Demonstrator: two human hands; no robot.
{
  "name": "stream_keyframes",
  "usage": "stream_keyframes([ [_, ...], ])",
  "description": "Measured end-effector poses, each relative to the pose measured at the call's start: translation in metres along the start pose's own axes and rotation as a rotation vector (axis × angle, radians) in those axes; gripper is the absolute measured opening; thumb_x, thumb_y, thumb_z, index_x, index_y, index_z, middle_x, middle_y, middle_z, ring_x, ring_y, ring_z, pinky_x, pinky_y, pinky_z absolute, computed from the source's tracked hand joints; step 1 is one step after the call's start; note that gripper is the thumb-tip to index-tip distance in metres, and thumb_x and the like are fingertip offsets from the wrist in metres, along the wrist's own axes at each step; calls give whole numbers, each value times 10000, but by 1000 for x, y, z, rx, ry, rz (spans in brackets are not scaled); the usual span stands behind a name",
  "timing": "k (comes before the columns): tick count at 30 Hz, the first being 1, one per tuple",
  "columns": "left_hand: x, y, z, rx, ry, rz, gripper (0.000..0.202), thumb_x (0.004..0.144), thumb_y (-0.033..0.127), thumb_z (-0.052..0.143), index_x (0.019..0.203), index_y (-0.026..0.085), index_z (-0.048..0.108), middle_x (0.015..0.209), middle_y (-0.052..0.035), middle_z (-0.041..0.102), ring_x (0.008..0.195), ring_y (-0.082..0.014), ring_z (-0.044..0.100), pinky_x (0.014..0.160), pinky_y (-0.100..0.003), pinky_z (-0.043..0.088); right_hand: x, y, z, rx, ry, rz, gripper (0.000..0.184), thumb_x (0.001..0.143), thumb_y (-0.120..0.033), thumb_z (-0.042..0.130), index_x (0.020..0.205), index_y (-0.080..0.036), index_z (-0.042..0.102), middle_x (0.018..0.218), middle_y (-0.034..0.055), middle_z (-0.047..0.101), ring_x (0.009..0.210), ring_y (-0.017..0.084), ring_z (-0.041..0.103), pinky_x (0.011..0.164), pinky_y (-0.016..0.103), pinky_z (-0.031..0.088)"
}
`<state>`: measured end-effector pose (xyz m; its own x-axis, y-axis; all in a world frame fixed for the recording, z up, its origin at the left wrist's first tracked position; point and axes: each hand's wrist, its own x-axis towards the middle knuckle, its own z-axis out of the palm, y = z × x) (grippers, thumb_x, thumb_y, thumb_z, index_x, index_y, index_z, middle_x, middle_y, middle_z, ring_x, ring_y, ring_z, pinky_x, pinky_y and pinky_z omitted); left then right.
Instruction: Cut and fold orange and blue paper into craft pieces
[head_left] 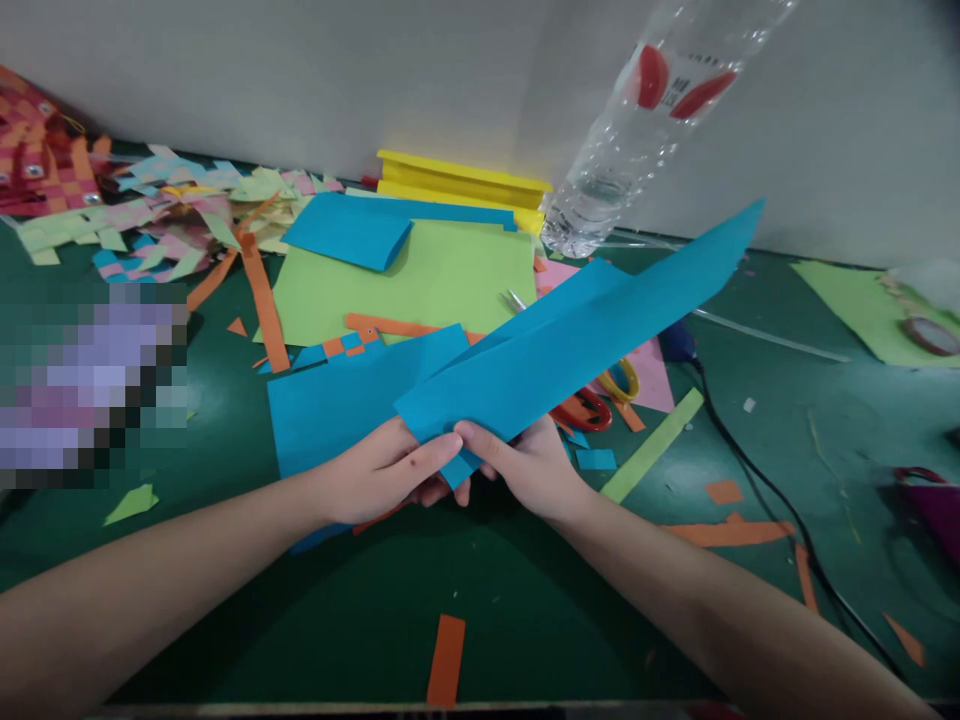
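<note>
A long folded blue paper sheet (577, 345) slants up to the right above the green table (480, 580). My left hand (382, 480) and my right hand (525, 465) both pinch its near end, thumbs on top and fingers closed beneath. Another blue sheet (337, 410) lies flat under my left hand. Red and yellow scissors (596, 400) rest just behind my right hand, partly hidden by the held sheet.
A light green sheet (420, 290), a folded blue piece (349, 235) and yellow paper (457, 185) lie further back. A clear plastic bottle (637, 130) leans at the wall. Orange strips (446, 660), woven paper scraps (150, 220) and a black cable (757, 470) are scattered around.
</note>
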<state>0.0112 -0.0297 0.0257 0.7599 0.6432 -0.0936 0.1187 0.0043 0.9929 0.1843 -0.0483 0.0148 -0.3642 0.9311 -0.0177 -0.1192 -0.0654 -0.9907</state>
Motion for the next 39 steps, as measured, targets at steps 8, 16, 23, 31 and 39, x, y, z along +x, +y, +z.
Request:
stream_keyframes([
  [8,0,-4,1,73,28,-35,485,979,445,295,763,132,596,690,-30,627,533,-77,504,499,-187,438,-1,1,-2,-72,58,36,348,847,-437,590,608,-184,583,516,6,645,425,81,518,414,207,439],
  [16,-2,-9,-2,88,14,-69,603,970,534,251,801,121,655,664,-44,632,540,-96,518,526,-216,447,1,-1,0,-80,-1,31,294,858,-386,588,642,-188,566,509,-25,610,430,74,546,432,198,441],
  [23,-2,-8,-2,100,8,-64,551,978,509,270,882,139,667,676,-27,638,556,-90,528,544,-201,451,1,-3,0,-114,17,28,350,836,-419,605,589,-209,473,458,-70,453,390,80,524,392,207,418],
  [31,0,-2,-1,95,12,-32,542,976,480,287,722,135,618,655,-17,628,527,-75,512,507,-179,438,2,-2,-1,-65,-37,-17,303,841,-360,620,611,-180,541,468,-50,535,424,75,557,413,184,433],
  [39,-1,-3,-1,87,8,-39,500,983,465,295,820,143,641,702,-13,650,552,-73,530,539,-174,454,4,-1,-2,2,-63,-16,287,825,-368,645,632,-165,584,512,-17,624,434,68,548,432,187,444],
])
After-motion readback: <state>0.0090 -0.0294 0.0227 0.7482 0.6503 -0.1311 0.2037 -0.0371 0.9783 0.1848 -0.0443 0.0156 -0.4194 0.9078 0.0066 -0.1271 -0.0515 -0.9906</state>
